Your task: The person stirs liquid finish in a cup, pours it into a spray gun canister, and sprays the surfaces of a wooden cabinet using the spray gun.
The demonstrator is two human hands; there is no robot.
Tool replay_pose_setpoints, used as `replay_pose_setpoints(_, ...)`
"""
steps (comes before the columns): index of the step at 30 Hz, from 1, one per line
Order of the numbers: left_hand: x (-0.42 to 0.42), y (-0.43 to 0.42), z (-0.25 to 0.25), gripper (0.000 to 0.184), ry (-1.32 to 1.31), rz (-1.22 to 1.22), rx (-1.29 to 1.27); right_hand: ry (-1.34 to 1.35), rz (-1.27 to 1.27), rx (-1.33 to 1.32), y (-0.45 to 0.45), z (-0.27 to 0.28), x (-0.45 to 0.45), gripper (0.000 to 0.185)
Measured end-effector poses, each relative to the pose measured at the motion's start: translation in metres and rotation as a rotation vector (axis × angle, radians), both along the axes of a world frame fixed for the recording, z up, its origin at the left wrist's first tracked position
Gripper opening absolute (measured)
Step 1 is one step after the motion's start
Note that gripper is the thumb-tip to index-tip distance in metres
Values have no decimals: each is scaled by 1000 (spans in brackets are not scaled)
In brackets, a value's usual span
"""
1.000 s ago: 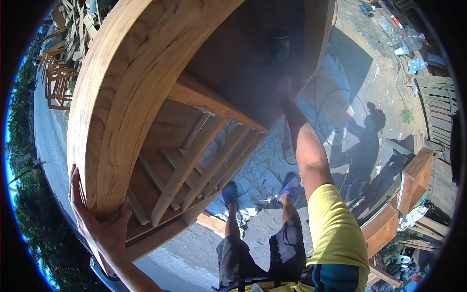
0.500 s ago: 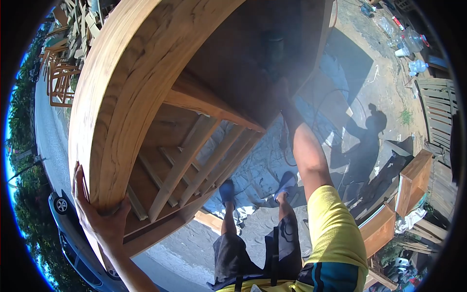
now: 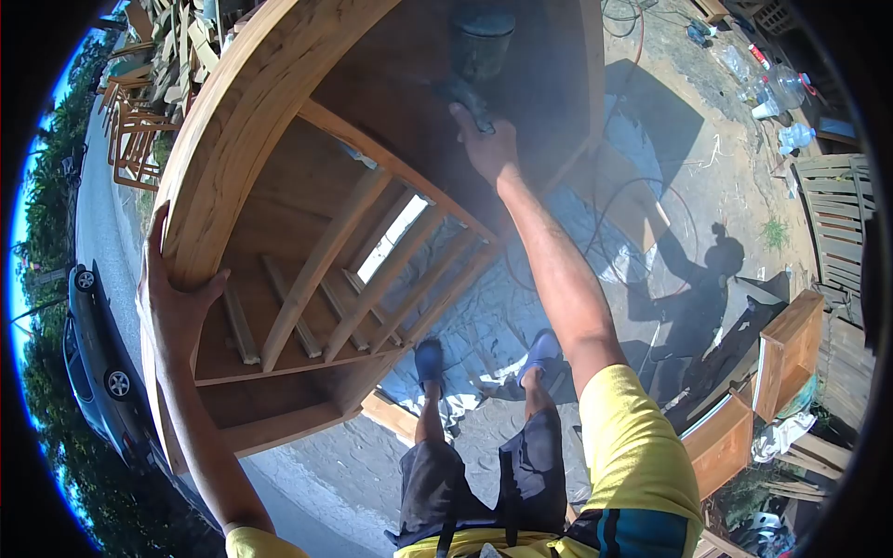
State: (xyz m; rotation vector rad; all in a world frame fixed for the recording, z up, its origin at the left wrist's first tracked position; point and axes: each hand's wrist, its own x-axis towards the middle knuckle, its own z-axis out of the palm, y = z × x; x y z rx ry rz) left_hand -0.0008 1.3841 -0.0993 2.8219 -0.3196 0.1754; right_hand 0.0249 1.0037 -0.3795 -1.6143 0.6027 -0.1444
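Note:
A large wooden cabinet frame (image 3: 372, 186) with a curved front edge (image 3: 251, 121) and inner slats (image 3: 316, 270) leans in front of me. My left hand (image 3: 177, 312) grips the lower end of that curved edge, thumb on the inner side and fingers around the outside. My right hand (image 3: 488, 149) is closed around the handle of a spray gun (image 3: 482, 46) with a dark cup, reaching into the upper part of the cabinet. Pale mist hangs around the gun and blurs the panel behind it.
A thin hose (image 3: 640, 46) loops over the ground. Sheeting (image 3: 446, 316) lies under the cabinet near my feet. To the right are wooden drawers (image 3: 721, 446), a slatted panel (image 3: 837, 219) and plastic bottles (image 3: 789, 86). Chairs (image 3: 135, 139), scrap wood and a parked car (image 3: 98, 358) stand left.
My right hand and the spray gun have moved up and left, and more of the gun shows through the mist. The cabinet appears tilted differently in view, with my left hand still gripping its edge.

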Motion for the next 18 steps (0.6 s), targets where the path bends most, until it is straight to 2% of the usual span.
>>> replay_pose_setpoints(1, 1, 2, -1, 111, -7, -13, -3, -6, 3, -2, 2, 12, 6, 58)
replay_pose_setpoints(3, 4, 6, -4, 112, -31, -35, 11, -188, -80, -2, 4, 28, 20, 58)
replay_pose_setpoints(7, 3, 5, -2, 113, -26, -10, 17, -262, -93, 107, 4, 40, 51, 59)
replay_pose_setpoints(10, 6, 8, -4, 113, -80, -75, 28, -277, -116, 86, 7, 25, 61, 59)
replay_pose_setpoints(13, 5, 1, 2, 112, -75, -33, 79, -225, -147, 40, 6, 3, 57, 57)
replay_pose_setpoints(18, 11, 6, 0, 112, -88, -42, 66, -66, -186, -314, -5, -66, 35, 62)
